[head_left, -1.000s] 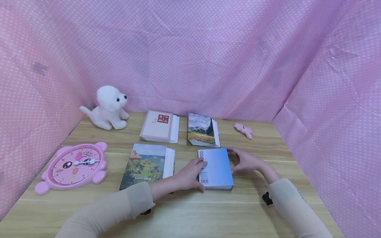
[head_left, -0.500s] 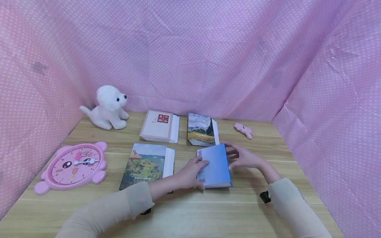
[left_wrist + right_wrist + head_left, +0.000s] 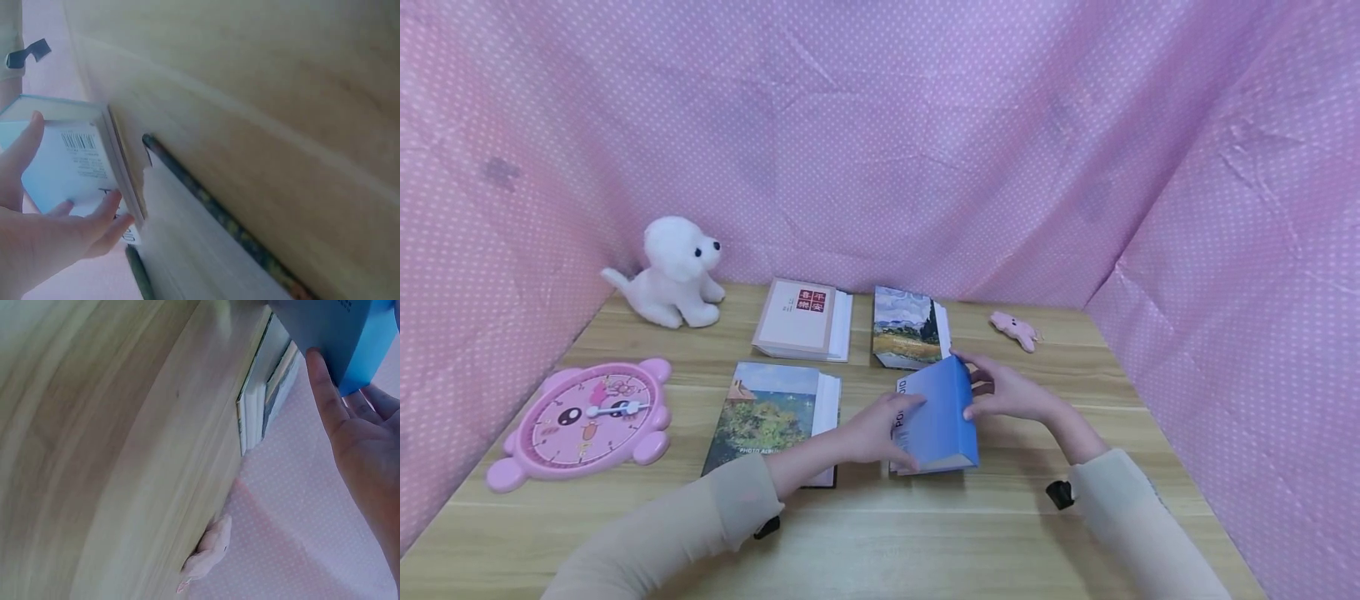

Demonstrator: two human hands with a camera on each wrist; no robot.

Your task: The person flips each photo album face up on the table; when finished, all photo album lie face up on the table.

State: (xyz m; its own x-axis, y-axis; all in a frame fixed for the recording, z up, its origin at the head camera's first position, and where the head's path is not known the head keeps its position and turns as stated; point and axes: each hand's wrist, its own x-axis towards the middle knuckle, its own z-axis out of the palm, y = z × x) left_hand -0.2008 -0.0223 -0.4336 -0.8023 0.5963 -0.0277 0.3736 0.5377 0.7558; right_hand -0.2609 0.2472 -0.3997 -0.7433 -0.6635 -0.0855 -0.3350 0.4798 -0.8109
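Note:
A thick blue album (image 3: 934,417) with dark lettering on its pale left edge is tilted, its blue spine on the right raised above the table. My right hand (image 3: 1011,393) grips that spine, thumb on its face and fingers behind. In the right wrist view fingers wrap the album's lower corner (image 3: 359,359). My left hand (image 3: 872,429) rests against the album's left part with thumb and fingers spread. In the left wrist view its fingertips (image 3: 111,201) touch the cover beside the lettering, and a barcode (image 3: 78,141) shows on the cover.
A photo album with a seaside painting (image 3: 767,412) lies by the left forearm. Behind are a cream album (image 3: 793,317) and a landscape album (image 3: 906,329). A white plush dog (image 3: 677,271), pink clock (image 3: 587,421) and small pink toy (image 3: 1015,329) stand around; pink cloth (image 3: 880,150) encloses the table.
The blue album has gone from lying flat to tilted, its right side rising and its spine coming into view. The right hand has lifted with it and shifted slightly left.

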